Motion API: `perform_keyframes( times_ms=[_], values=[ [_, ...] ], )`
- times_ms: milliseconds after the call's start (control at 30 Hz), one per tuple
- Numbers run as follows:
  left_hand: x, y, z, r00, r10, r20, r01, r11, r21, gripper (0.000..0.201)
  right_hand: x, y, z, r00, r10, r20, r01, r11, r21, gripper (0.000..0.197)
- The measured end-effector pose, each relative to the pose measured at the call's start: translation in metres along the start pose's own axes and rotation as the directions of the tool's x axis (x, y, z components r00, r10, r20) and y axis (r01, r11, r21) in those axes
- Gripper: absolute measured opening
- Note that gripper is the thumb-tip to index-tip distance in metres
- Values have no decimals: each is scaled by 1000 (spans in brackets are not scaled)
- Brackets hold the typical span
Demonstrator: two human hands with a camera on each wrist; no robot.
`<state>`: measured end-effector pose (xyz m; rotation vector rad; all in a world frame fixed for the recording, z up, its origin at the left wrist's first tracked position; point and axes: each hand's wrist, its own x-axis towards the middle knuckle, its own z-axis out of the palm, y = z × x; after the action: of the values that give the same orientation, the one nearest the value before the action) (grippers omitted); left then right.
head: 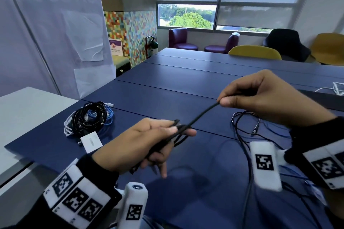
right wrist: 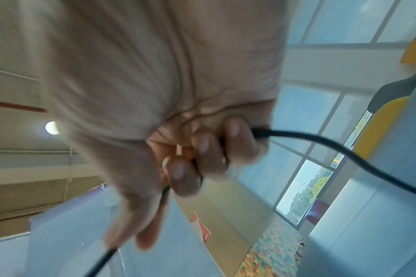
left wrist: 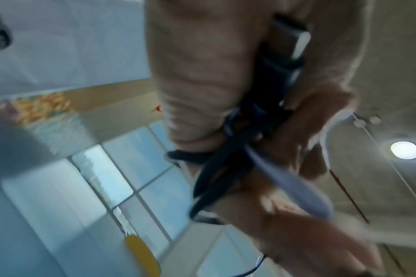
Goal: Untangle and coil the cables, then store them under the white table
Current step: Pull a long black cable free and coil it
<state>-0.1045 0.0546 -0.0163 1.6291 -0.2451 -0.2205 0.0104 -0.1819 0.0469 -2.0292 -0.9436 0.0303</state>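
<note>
Your left hand (head: pixel 149 141) clenches gathered loops of black cable (head: pixel 202 114) above blue table (head: pixel 167 80). Your right hand (head: pixel 264 95) pinches cable taut, likely feeding next loop. Finished bundle (head: pixel 89 117) parked near table's left edge, beside white table (head: pixel 24 109).

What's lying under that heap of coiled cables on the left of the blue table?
The cable heap rests on the blue table, with a white adapter block at its near edge, a cable lying over its corner. Anything beneath the coils is covered.
</note>
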Motion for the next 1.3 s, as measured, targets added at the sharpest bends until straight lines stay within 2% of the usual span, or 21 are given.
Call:
perform_keyframes(
  times_ms=[100, 233, 333, 400, 467, 567, 633, 700, 800, 867, 933, 1033, 1100, 1233, 1300],
  values=[
    [-1, -2, 2, 992, 111, 63, -90, 960, -264, 44, 4, 14, 11, 989, -11, -145, 6, 999, -33, 6],
    [4, -8, 7, 950, 295, 107, -177, 786, -592, 46, 6, 30, 32, 962, -21, -272, 3, 998, -67, 10],
    [9, -9, 7, 935, 351, 54, -196, 636, -746, 48, 1, 40, 56, 965, -42, -259, -5, 984, -179, 12],
    [11, -7, 5, 940, 339, -19, -225, 578, -784, 48, -6, 41, 70, 975, -92, -203, 35, 963, -269, 15],
    [13, -3, 5, 947, 295, -127, -277, 550, -788, 48, -14, 39, 82, 990, -98, -102, 58, 938, -343, 27],
    [19, 2, 10, 920, 205, -333, -388, 589, -709, 48, -22, 32, 99, 997, -53, 63, 75, 902, -426, 40],
    [23, 3, 13, 884, 176, -433, -437, 641, -631, 46, -27, 23, 104, 987, -53, 154, 115, 896, -429, 34],
    [26, 1, 13, 861, 172, -478, -451, 692, -564, 41, -29, 12, 102, 978, -39, 205, 128, 888, -441, 36],
    [28, -2, 14, 845, 185, -501, -410, 826, -387, 28, -31, -2, 92, 973, -71, 221, 171, 863, -475, 36],
    [28, -2, 17, 852, 202, -483, -364, 891, -270, 22, -31, -10, 84, 969, -98, 226, 197, 858, -474, 31],
    [29, -4, 17, 870, 206, -448, -308, 936, -168, 25, -30, -17, 76, 971, -118, 206, 202, 868, -455, 25],
    [30, -9, 16, 910, 162, -381, -205, 976, -77, 37, -27, -27, 62, 978, -153, 144, 200, 890, -411, 21],
    [28, -9, 19, 938, 125, -324, -153, 986, -61, 36, -23, -30, 56, 974, -190, 120, 222, 899, -379, 21],
    [23, -7, 26, 979, 134, -156, -138, 990, -16, 28, -11, -28, 48, 967, -240, 86, 255, 921, -295, 19],
    [21, -9, 29, 983, 153, -103, -158, 987, -35, 38, -6, -24, 44, 971, -233, 54, 239, 946, -221, 17]
  ],
)
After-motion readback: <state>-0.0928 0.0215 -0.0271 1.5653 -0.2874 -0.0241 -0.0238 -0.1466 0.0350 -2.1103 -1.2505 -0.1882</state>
